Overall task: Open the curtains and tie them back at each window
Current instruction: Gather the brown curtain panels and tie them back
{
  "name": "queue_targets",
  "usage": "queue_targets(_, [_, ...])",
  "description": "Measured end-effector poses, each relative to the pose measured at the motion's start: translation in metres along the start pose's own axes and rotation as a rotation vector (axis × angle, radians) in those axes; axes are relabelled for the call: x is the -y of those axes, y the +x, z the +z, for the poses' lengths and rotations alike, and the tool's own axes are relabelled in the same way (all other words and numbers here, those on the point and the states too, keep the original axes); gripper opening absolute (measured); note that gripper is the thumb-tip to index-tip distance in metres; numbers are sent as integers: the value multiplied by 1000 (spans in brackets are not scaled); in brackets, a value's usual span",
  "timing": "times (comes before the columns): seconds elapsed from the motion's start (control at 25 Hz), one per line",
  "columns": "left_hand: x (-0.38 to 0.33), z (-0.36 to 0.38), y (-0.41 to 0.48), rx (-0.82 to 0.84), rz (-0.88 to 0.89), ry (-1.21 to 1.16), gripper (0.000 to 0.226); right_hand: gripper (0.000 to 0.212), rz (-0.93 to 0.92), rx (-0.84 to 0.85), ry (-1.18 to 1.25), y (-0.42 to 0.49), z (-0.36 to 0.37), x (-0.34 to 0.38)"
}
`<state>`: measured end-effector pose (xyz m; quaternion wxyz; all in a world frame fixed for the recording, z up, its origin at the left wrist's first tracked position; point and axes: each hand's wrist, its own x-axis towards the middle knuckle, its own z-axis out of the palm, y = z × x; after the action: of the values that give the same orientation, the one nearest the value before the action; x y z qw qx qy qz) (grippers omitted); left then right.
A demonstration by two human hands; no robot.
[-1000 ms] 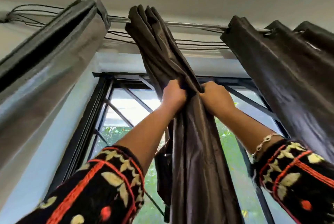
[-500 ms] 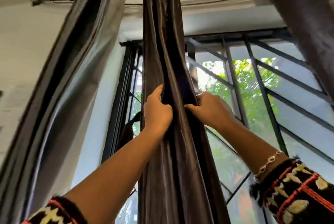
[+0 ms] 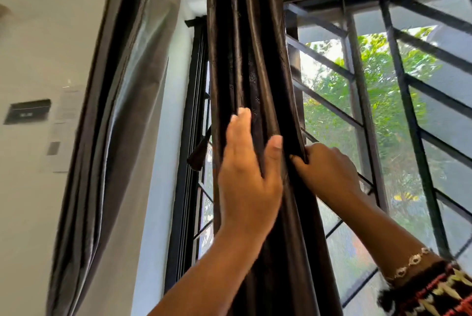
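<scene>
Gathered dark brown satin curtain (image 3: 255,60) hangs 12 to 6 o'clock at centre. Left grip (image 3: 250,175) presses flat, fingers straight, on its folds; right grip (image 3: 329,170), at 3 o'clock, pinches the edge. Bunch every fold tightly before tying

Black, red and cream patterned sleeve (image 3: 434,295); pale bracelet (image 3: 408,263)

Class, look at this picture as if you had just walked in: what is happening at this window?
A person at a black-framed barred window reaches up to a dark brown satin curtain that is gathered into a narrow bunch. The left hand lies flat against the folds, fingers straight. The right hand curls its grip round the bunch's right edge. No tie shows round the bunch yet. A grey curtain panel hangs to the left.
</scene>
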<state>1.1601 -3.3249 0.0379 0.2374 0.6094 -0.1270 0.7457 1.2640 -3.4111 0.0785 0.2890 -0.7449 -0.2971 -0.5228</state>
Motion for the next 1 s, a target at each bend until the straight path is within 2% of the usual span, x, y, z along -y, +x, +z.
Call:
queue_targets(0.08, [-3, 6, -14, 136, -53, 16, 67, 26, 10, 13, 20, -4, 1, 1])
queue_targets(0.2, [7, 10, -36, 279, -259, 69, 75, 31, 5, 6, -17, -11, 8, 2])
queue_targets(0.44, [30, 5, -74, 490, -511, 407, 62, 45, 15, 46, 103, -24, 27, 18])
queue_targets(0.6, [36, -3, -82, 627, -506, 563, 65, 51, 14, 20, 210, -29, 35, 39])
queue_targets(0.8, [39, -8, -81, 650, -437, 647, 62, 58, 16, 71, 281, -34, 41, 62])
queue_targets(1.0, [44, -19, -82, 693, -414, 618, 57, 48, 1, 77, 128, -34, 55, 74])
